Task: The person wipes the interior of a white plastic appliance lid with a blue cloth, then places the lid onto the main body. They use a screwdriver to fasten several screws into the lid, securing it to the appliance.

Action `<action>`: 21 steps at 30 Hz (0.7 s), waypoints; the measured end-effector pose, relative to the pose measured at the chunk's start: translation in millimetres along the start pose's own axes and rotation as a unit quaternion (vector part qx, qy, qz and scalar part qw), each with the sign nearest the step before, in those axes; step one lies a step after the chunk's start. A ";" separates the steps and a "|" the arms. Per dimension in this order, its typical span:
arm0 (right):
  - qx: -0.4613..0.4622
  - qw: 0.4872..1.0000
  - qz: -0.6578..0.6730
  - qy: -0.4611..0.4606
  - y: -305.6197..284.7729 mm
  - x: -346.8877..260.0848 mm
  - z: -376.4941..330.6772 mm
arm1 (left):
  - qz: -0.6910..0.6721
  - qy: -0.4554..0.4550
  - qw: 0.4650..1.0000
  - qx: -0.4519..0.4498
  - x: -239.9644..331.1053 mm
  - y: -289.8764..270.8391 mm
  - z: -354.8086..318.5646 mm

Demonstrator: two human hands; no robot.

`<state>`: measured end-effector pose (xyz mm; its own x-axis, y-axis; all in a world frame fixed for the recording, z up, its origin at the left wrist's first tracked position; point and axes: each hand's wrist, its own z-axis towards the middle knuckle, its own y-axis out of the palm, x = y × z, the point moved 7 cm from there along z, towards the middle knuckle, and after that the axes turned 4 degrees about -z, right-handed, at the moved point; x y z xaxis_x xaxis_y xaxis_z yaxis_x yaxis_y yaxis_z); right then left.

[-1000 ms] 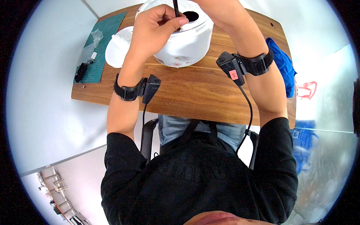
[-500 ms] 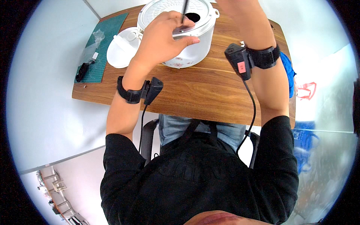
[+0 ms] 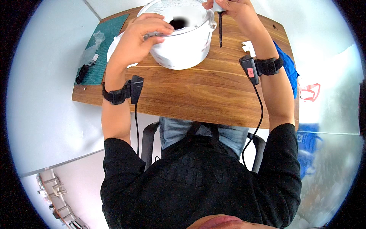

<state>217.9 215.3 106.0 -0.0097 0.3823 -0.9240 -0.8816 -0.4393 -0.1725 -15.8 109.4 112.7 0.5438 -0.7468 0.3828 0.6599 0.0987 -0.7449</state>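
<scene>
A white rice cooker body (image 3: 181,53) stands near the far edge of the table, its round, perforated face with a dark hole turned up. My left hand (image 3: 133,40) grips its left rim, thumb on the outer wall and fingers over the edge. Right of the cooker, my right hand (image 3: 238,11) holds a screwdriver (image 3: 220,32) by its light handle, cut off by the top of the view. The dark shaft points down, apart from the cooker. Partly behind my left hand lies a white oval part (image 3: 113,50).
A green cutting mat (image 3: 91,68) at the left of the wooden table (image 3: 190,93) carries a clear plastic bag (image 3: 98,37) and a black cable (image 3: 81,72). Small white pieces (image 3: 248,48) and blue cloth (image 3: 288,65) lie at the right, by my right forearm.
The screwdriver has come up off the cooker and moved right with my right hand. My left hand has slid left along with the cooker, which has shifted slightly left and seems turned.
</scene>
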 end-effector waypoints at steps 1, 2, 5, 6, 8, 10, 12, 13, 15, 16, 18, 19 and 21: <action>-0.001 1.000 -0.006 -0.004 2.6 2.7 0.3 | 0.027 0.009 1.000 -0.001 -1.9 -3.7 -3.0; -0.005 1.000 0.013 0.003 6.0 6.1 -0.3 | 0.054 0.018 0.998 -0.003 -2.0 -7.1 -4.7; -0.010 0.998 0.055 0.018 13.2 11.3 -3.5 | 0.023 -0.027 0.999 -0.002 6.7 -6.1 -4.1; -0.008 0.998 0.059 0.018 14.1 10.8 -4.8 | -0.006 -0.055 0.998 -0.001 10.3 -3.2 -3.6; 0.005 0.998 0.062 0.017 12.8 11.8 -5.9 | 0.037 -0.063 0.997 0.022 11.3 1.2 -4.2; 0.024 0.998 0.061 0.017 6.5 13.8 -8.0 | 0.057 -0.067 0.996 0.034 11.7 1.4 -4.9; 0.070 0.993 0.091 0.023 -6.2 8.8 -17.6 | 0.058 -0.068 0.995 0.034 12.5 0.9 -5.1; 0.093 0.990 0.106 0.028 -14.5 9.4 -23.4 | 0.058 -0.055 0.995 0.054 18.1 0.3 -4.7; 0.139 0.987 0.078 0.016 -42.0 10.6 -38.9 | 0.056 -0.028 0.994 0.093 36.7 2.6 0.6; 0.139 0.987 0.074 0.021 -55.2 12.9 -47.0 | 0.050 -0.016 0.992 0.115 45.8 4.5 3.1; 0.156 0.986 0.063 -0.020 -74.7 10.1 -58.3 | 0.033 0.007 0.987 0.156 65.7 13.2 9.5; 0.172 0.984 0.038 -0.012 -82.1 9.2 -64.2 | -0.009 -0.024 0.992 0.125 70.5 26.5 13.1; 0.215 0.976 -0.025 0.010 -101.6 -1.1 -81.1 | -0.106 -0.073 0.990 0.055 82.2 59.1 25.8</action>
<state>345.8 193.6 96.8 0.0429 0.3772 -0.9251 -0.9975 -0.0365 -0.0612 81.2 70.8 114.2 0.4504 -0.6557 0.6060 0.8154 0.0257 -0.5783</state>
